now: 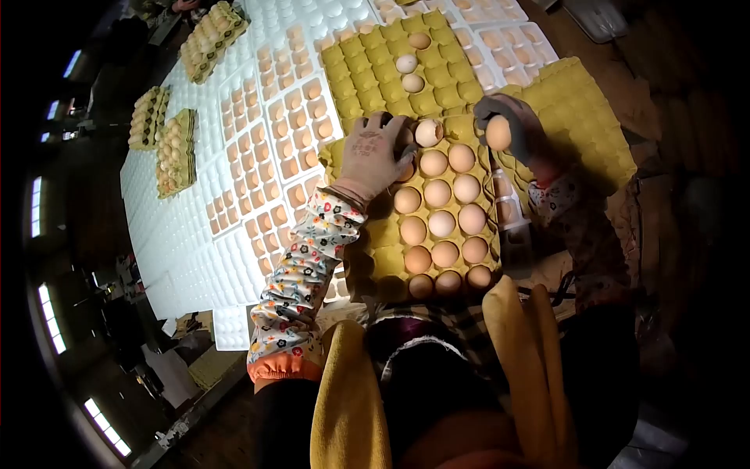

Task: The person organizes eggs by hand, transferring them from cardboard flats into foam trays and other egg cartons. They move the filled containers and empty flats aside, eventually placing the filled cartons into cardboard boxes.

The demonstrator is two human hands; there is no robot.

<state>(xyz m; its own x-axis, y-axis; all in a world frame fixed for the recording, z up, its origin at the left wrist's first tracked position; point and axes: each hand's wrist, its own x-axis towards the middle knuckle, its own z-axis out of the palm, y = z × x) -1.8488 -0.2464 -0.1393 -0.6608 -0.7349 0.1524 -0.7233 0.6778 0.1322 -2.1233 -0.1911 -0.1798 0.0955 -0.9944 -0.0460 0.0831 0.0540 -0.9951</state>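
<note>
My left hand (pixel 375 152), in a grey glove with a printed palm-back, curls over the upper left of a yellow egg tray (pixel 379 262). An egg shows partly between its thumb and fingers; the fingers hide most of it. Right of that tray's top, my right hand (pixel 519 129), in a dark-palmed glove, grips a brown egg (pixel 498 133) in the air. Several brown eggs (pixel 442 224) stand in rows in the tray. Near my left fingertips a paler egg (pixel 429 133) has a dark, uneven patch that looks like broken shell.
Beyond lies another yellow tray (pixel 367 66) holding a few eggs, with an upturned-looking yellow tray (pixel 582 117) at right. White plastic trays (pixel 180 242), some with brown eggs, cover the table. Stacked egg trays (pixel 176 152) stand at the far left.
</note>
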